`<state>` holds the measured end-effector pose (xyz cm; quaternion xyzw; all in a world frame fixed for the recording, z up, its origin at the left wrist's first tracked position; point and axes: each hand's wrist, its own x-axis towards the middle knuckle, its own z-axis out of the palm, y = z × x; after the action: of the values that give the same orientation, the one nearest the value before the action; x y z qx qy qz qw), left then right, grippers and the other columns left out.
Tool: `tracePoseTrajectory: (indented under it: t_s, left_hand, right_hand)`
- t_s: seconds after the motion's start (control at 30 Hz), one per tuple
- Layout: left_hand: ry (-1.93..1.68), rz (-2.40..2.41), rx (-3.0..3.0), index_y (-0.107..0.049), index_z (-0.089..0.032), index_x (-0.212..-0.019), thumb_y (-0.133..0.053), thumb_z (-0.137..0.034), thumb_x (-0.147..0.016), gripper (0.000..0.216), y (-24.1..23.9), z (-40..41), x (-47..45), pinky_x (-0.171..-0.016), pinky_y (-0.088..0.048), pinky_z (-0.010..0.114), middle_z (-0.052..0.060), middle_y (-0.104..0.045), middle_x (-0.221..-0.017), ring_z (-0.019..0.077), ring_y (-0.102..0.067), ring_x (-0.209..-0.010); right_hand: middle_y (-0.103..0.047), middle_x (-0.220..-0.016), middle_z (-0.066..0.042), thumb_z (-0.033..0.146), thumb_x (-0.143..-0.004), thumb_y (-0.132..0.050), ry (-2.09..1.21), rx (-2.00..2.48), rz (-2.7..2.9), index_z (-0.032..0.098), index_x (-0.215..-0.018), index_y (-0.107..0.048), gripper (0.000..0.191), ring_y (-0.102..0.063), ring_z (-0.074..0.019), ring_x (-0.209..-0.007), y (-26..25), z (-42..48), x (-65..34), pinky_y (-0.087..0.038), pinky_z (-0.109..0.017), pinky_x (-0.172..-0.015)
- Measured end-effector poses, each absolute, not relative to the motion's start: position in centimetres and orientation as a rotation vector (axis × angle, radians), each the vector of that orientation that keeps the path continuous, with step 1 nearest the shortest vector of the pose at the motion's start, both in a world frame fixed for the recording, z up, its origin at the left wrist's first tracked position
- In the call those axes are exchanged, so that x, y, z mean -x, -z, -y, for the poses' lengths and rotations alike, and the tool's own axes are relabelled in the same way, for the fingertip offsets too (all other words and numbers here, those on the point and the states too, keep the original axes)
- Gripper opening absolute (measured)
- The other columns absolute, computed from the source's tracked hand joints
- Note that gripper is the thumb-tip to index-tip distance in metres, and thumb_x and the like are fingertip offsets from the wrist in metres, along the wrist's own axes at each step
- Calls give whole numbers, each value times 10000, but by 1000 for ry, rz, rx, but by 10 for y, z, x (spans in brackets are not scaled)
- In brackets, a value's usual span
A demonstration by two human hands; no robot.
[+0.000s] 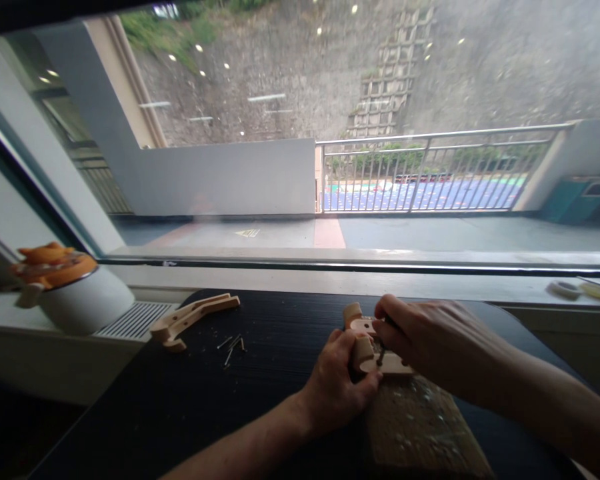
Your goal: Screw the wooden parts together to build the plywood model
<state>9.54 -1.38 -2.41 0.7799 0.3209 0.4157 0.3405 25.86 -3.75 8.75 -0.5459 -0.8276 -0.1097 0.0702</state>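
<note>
My left hand point(337, 377) is closed around the near end of a pale wooden part point(391, 364) with rounded ends and drilled holes. The thumb presses along its edge. My right hand point(410, 333) is closed over the part and grips a thin dark tool point(381, 353), whose tip points down at a hole in the wood. Its handle is hidden in my fingers, so its kind cannot be told. Beneath the part lies a worn wooden board point(425, 433). To the left, a similar wooden part point(195, 319) and several loose screws point(233, 347) rest on the table.
The black table point(180, 413) stands against a window sill point(280, 279). A white pot with an orange lid point(87, 300) sits on the sill at left, beside a vent grille point(135, 320). Tape rolls point(565, 289) lie on the sill at far right.
</note>
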Motion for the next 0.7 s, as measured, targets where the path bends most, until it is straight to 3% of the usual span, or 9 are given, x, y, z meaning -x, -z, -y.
tracePoseTrajectory:
  t_s: [0.17,0.4,0.7]
  left_hand:
    - [-903,-742,-1925,-496,-212,-1203,-664,-133,-679,556,17,10,-87,-918,-432,323,61,-560,-1112,203,-540,-1013]
    - [-1059,-853,-1961,-568,-195,-1094,-659,-149,-696,411,25,-3,-90,-918,-435,309,52,-595,-1038,190,-557,-978]
    - [-1150,-1100,-1980,-546,-173,-1076,-629,-145,-699,387,30,-11,-101,-802,-464,315,62,-615,-959,188,-566,-853]
  right_hand:
    - [-580,-571,22,245,-913,-343,119,1691,2441,224,-739,-458,210,-515,-147,-479,-90,43,-262,-173,-269,-476]
    - [-590,-591,1,249,-897,-366,93,1728,2369,209,-773,-490,180,-545,-155,-524,-90,24,-261,-186,-270,-489]
    - [-615,-627,-9,254,-889,-363,50,1698,2281,207,-769,-522,205,-542,-147,-556,-91,0,-252,-200,-256,-494]
